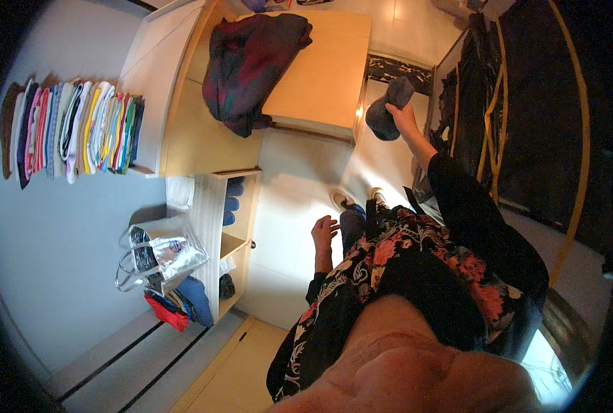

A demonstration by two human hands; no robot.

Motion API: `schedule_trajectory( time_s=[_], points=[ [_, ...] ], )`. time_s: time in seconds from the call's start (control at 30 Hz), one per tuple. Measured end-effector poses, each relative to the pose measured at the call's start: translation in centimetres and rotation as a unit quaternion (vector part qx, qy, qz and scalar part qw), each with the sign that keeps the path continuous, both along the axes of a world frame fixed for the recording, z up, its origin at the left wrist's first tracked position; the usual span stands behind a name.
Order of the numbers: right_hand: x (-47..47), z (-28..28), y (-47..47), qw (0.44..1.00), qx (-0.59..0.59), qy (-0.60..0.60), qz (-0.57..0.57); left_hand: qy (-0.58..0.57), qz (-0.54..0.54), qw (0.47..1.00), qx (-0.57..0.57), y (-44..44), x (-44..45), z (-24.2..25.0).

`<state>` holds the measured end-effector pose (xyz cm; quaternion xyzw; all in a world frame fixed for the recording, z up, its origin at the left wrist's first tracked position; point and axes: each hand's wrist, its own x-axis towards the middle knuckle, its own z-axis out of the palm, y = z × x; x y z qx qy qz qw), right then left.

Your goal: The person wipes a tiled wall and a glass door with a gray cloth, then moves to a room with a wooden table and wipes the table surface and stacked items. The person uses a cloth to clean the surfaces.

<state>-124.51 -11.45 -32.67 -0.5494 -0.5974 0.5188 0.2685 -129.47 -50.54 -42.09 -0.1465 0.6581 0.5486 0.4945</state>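
Observation:
My right hand [402,117] reaches forward and grips a dark grey fabric item [385,123]. It has two rounded parts and looks like a cap, though its exact kind is unclear. Below it are the pale floor tiles [285,170] and a dark patterned floor strip [399,71]. Lower down by my leg, my left hand [326,229] hangs with loosely bent fingers apart and nothing in it. To the left of the grey item stands a light wooden cabinet [332,67], with a dark red and black cloth [254,67] draped over it.
Folded clothes [74,129] stand in a row at far left. A silvery bag [177,253] rests on a shelf unit [208,232] holding blue rolled or rounded items [230,204]; more folded clothes [195,299] lie beside it. Dark hanging sheets with yellow bands [502,103] line the right side.

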Motion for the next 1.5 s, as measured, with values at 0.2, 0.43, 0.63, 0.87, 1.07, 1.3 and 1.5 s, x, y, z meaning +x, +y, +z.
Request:
schedule_trajectory(
  time_s=[0.2,0.43,0.63,0.87,1.07,1.3,1.5],
  points=[
    [-8.3,2.7,5.4,0.979,0.188,0.019,0.072,0.048,-0.033,0.998,0.027,6.2,-7.0,-3.1],
    [-17.2,1.7,6.8,0.847,0.23,-0.293,0.379,0.243,0.008,0.967,0.08,18.5,-16.9,-1.1],
    [-14.5,-1.2,7.2,0.882,0.197,-0.119,0.411,0.464,-0.153,0.872,0.037,31.1,-21.6,5.4],
    [-3.9,-3.1,13.7,0.944,0.064,-0.16,0.282,0.534,-0.318,0.734,-0.273,42.7,-20.3,5.5],
    [3.5,-7.7,18.7,0.973,-0.071,-0.158,0.155,0.613,-0.265,0.643,-0.375,45.4,-21.3,3.3],
    [3.5,-8.1,21.8,0.95,-0.168,-0.171,0.198,0.61,-0.235,0.656,-0.377,45.5,-21.4,3.2],
    [-1.4,-5.8,25.9,0.959,-0.104,-0.079,0.25,0.599,-0.228,0.676,-0.364,45.3,-20.6,3.5]
  ],
)
